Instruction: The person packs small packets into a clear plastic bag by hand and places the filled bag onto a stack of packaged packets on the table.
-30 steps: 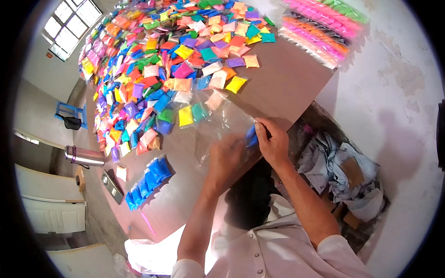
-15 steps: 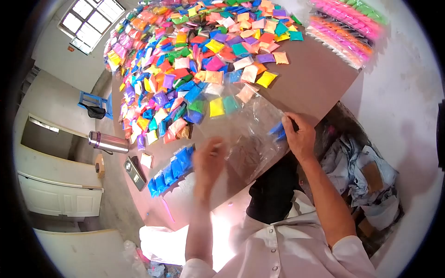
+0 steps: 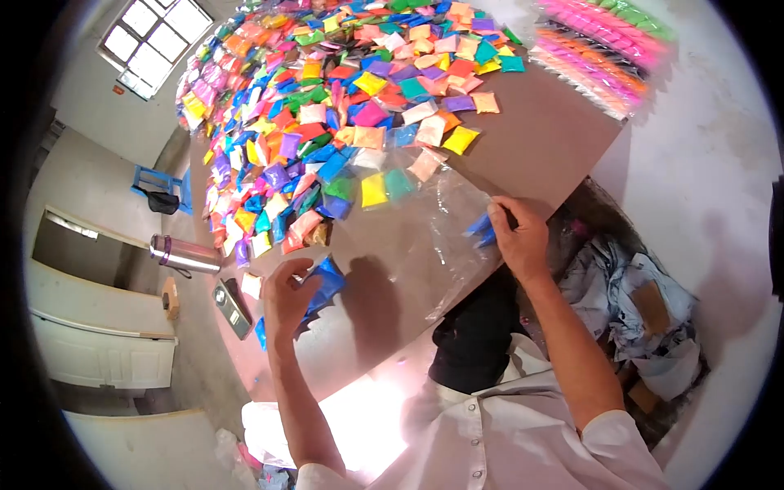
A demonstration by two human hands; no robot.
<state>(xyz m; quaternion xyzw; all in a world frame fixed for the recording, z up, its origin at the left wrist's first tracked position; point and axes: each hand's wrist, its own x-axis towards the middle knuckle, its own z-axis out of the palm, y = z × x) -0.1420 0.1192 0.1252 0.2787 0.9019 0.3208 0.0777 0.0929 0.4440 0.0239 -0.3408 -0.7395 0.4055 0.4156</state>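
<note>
My left hand is over a strip of blue packets near the front left of the table. Its fingers are curved and apart, and it covers the middle of the strip. My right hand pinches the edge of a large clear plastic bag at the table's front edge. Just beside the right fingertips, something blue shows through the plastic. Toward its far left end the bag overlaps a yellow packet and a green one.
A big heap of colourful packets spreads across the far left of the brown table. Packed bundles lie at the back right corner. A steel flask and a phone are at the left edge. Crumpled wrapping fills the floor at right.
My left hand has moved left, away from the bag, to the blue strip, which it now partly hides. My right hand keeps its pinch on the bag. The view has shifted slightly.
</note>
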